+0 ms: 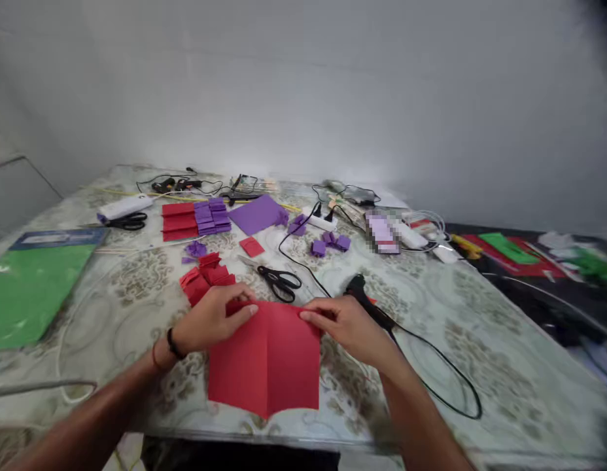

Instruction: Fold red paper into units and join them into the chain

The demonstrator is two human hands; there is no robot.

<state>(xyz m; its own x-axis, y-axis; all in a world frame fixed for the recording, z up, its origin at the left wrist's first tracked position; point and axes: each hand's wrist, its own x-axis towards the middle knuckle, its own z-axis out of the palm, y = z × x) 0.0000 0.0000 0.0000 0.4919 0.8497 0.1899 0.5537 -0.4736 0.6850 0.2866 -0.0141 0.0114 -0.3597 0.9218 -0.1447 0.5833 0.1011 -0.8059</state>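
Holding a rectangular sheet of red paper [265,363] with a crease down its middle, right in front of me; clock below is centred on it, 12 = away from me. Left hand [218,320] at 10: fingers curled nearly closed, thumb and fingers pinching the top edge left of the crease. Right hand [350,324] at 2: same near-closed pinch, at the top right corner. Fingers behind the paper are partly hidden. Lower edge is ungripped; can't tell if it touches the table [176,418].

Risks, my judgement:
- Uneven pull between the hands could tear the sheet or start a second crease. Both grips are on the top edge only, so the bottom could swing or skew.
- Black-handled metal scissors [278,282] sit just beyond the top edge at 12. Pushing the sheet forward could snag it on the handles.
- Black glue gun [369,304] lies just past my right hand at 2, cord looped towards 3. Can't tell if it's hot. A wide right-arm sweep could catch the cord and drag the gun.
- Red folded paper pieces [205,278] are just beyond my left hand at 10 to 11; a forward nudge could crush or scatter them.
- Thin black cable [296,257] runs from 1 towards my right hand; easy snag on a forward reach.
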